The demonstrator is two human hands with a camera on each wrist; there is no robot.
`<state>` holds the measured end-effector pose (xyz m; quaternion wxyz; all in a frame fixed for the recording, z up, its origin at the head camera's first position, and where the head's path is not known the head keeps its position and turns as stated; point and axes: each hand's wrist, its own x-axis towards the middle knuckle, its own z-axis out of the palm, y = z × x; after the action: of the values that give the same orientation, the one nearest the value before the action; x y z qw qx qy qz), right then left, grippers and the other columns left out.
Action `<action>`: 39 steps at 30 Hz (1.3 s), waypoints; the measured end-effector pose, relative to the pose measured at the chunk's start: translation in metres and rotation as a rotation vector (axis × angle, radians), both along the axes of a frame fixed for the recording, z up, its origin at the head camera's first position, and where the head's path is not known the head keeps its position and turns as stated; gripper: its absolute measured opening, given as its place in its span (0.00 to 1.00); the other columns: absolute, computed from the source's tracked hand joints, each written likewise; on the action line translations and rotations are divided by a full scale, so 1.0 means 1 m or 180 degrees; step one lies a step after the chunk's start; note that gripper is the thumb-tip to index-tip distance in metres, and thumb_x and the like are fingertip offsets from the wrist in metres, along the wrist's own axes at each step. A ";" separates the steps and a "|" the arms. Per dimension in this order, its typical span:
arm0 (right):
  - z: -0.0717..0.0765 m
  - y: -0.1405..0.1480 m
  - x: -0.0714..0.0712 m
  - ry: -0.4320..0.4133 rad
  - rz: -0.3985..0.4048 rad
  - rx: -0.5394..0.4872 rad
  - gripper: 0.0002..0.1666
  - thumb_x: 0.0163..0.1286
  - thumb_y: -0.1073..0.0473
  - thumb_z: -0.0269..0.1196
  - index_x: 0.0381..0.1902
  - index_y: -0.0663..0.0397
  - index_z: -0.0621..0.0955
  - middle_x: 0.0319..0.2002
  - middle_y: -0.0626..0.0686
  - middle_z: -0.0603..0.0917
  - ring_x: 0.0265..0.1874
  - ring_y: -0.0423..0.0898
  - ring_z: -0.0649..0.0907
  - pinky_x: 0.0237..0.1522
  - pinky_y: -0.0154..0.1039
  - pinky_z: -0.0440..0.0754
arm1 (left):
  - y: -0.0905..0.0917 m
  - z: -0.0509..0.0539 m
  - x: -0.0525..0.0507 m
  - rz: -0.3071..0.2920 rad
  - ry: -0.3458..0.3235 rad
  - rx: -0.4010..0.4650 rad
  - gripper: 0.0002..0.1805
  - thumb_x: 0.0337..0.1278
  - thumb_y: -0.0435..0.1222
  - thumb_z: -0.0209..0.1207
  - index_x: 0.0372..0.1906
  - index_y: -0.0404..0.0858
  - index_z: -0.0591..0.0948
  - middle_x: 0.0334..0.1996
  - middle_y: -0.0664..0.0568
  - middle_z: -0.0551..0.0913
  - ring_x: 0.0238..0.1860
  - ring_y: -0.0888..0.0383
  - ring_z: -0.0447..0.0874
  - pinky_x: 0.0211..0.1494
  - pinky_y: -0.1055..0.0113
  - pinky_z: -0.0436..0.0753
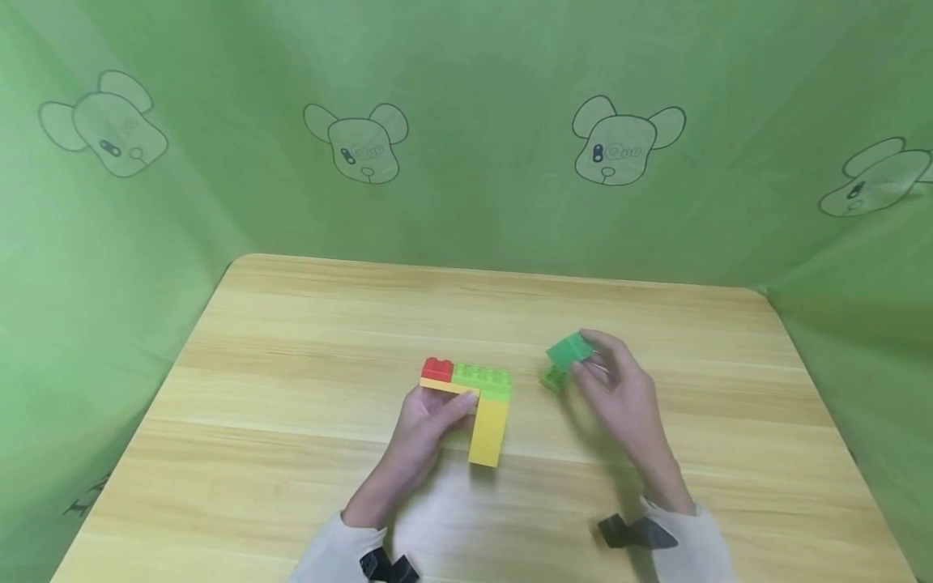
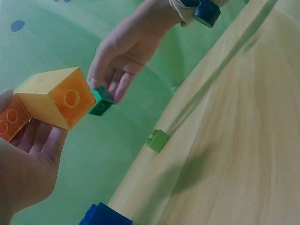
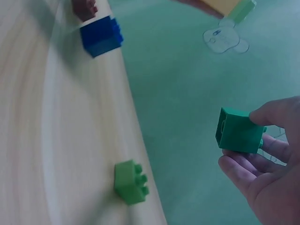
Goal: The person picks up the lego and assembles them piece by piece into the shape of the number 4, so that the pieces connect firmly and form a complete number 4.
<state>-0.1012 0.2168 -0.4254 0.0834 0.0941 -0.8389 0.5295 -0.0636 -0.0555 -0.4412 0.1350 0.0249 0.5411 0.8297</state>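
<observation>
My left hand [image 1: 423, 425] grips a joined build of toy bricks between thumb and fingers, lifted off the table. In it a red brick [image 1: 437, 370] and a light green brick [image 1: 481, 377] sit on top, above a thin orange piece [image 1: 445, 386] and a tall yellow block [image 1: 488, 431]. To the right, my right hand [image 1: 627, 393] pinches a dark green brick [image 1: 570, 351], raised and tilted, its hollow underside partly showing in the right wrist view. On the table below it lies a small light green brick [image 3: 129, 183], apart from the hand.
Both wrist views show a blue brick [image 3: 101, 36] on the wooden table [image 1: 291, 340]; the head view does not show it. A dark red piece [image 3: 84, 8] appears beyond it. Green cloth [image 1: 481, 219] with printed bear heads hangs around the table.
</observation>
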 end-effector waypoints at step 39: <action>0.027 -0.047 0.020 -0.0290 0.0756 -0.0875 0.23 0.77 0.71 0.58 0.68 0.65 0.75 0.61 0.60 0.82 0.53 0.45 0.86 0.58 0.39 0.84 | 0.008 -0.003 0.002 0.0171 0.0075 -0.0197 0.25 0.64 0.34 0.64 0.63 0.30 0.76 0.54 0.44 0.85 0.55 0.52 0.83 0.62 0.61 0.82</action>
<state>-0.0812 0.1700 -0.3985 -0.0057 0.1561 -0.7446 0.6490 -0.0618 -0.0477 -0.4446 0.1069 0.0160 0.5685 0.8156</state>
